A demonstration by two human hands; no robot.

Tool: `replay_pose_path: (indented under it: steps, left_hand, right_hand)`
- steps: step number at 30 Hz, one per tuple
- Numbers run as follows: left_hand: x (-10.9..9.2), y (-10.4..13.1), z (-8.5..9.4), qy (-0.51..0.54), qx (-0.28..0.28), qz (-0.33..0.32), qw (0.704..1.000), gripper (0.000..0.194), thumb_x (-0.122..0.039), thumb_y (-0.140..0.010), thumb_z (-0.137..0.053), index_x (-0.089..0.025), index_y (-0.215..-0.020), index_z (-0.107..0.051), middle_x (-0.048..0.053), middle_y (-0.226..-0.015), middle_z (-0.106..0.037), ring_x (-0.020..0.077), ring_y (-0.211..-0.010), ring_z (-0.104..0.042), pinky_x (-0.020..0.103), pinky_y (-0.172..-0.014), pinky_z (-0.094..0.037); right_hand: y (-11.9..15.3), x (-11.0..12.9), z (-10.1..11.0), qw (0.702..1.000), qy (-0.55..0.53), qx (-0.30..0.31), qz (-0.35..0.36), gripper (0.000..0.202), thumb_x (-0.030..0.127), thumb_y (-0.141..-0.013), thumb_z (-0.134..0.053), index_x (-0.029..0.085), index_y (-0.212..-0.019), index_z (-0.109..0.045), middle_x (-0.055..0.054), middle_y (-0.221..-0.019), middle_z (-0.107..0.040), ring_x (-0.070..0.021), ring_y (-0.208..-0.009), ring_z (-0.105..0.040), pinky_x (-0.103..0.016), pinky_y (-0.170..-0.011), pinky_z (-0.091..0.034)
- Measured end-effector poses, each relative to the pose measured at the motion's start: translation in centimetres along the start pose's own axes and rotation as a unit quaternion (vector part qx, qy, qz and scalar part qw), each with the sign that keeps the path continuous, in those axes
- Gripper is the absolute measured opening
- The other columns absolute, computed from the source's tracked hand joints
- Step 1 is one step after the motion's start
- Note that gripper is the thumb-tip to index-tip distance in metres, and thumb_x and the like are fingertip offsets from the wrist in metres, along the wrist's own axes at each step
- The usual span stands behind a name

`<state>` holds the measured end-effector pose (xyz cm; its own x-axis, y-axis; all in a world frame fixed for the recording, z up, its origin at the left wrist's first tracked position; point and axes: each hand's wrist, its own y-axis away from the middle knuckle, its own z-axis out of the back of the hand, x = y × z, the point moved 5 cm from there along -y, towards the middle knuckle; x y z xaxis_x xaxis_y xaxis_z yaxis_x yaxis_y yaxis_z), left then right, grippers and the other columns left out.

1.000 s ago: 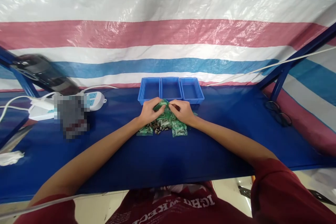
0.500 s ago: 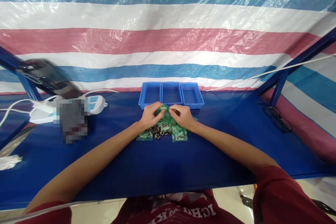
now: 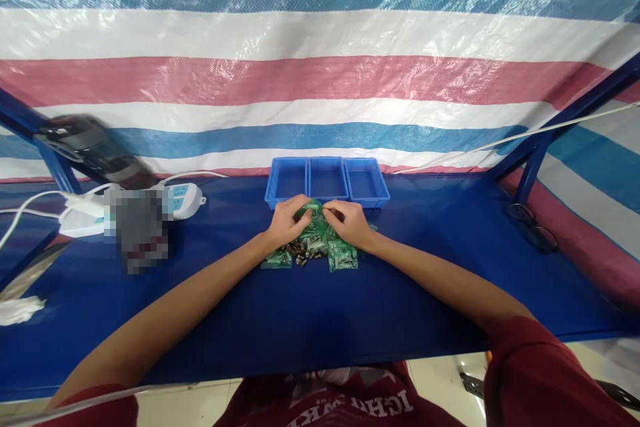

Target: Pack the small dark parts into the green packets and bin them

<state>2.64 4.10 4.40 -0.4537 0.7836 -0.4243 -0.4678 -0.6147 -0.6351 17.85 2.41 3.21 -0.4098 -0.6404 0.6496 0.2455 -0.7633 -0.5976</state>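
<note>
Left hand (image 3: 288, 221) barely shifted, curled

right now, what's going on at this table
A person's left hand and right hand hold a green plastic packet between them. Beneath, more green plastic packets and loose small metallic parts lie piled on the blue table. Three blue plastic bins stand side by side just beyond.

From here I count three blue trays (image 3: 327, 179), one left hand (image 3: 289, 221), one right hand (image 3: 351, 221), one pair of glasses (image 3: 533, 227), and at least two green packets (image 3: 343, 255), beside loose pieces (image 3: 301, 257) too jumbled to number.
</note>
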Motion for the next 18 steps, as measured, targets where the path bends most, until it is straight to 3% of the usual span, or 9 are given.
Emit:
replay_pose_path:
  steps: [13, 16, 18]
  left_hand:
    - [0.27, 0.26, -0.01, 0.002, -0.045, 0.000, 0.999, 0.021, -0.031, -0.091, -0.051, -0.017, -0.103, -0.062, 0.005, -0.087, -0.069, 0.0124, -0.068, -0.063, 0.022, -0.062, -0.047]
    - [0.27, 0.22, 0.00, 0.002, -0.046, -0.002, 0.999, 0.022, -0.034, -0.091, -0.052, -0.017, -0.101, -0.063, 0.005, -0.087, -0.070, 0.0127, -0.068, -0.064, 0.022, -0.061, -0.047]
    - [0.40, 0.19, -0.02, -0.017, -0.044, 0.005, 0.999, 0.024, -0.037, -0.091, -0.052, -0.017, -0.091, -0.064, 0.003, -0.075, -0.068, 0.0116, -0.061, -0.061, 0.021, -0.056, -0.044]
  right_hand:
    - [-0.10, 0.11, 0.11, 1.000, -0.010, 0.011, -0.009, 0.022, 0.034, -0.090, -0.048, 0.018, -0.079, -0.057, 0.001, -0.057, -0.049, -0.0122, -0.050, -0.045, -0.025, -0.053, -0.038]
    - [-0.03, -0.01, 0.09, 1.000, -0.002, 0.008, -0.009, 0.024, 0.035, -0.091, -0.047, 0.019, -0.074, -0.054, 0.002, -0.057, -0.047, -0.0118, -0.051, -0.044, -0.025, -0.053, -0.037]
    - [0.02, -0.10, 0.15, 1.000, 0.004, -0.001, -0.017, 0.025, 0.035, -0.091, -0.047, 0.019, -0.074, -0.055, 0.001, -0.057, -0.048, -0.0117, -0.051, -0.044, -0.025, -0.054, -0.037]
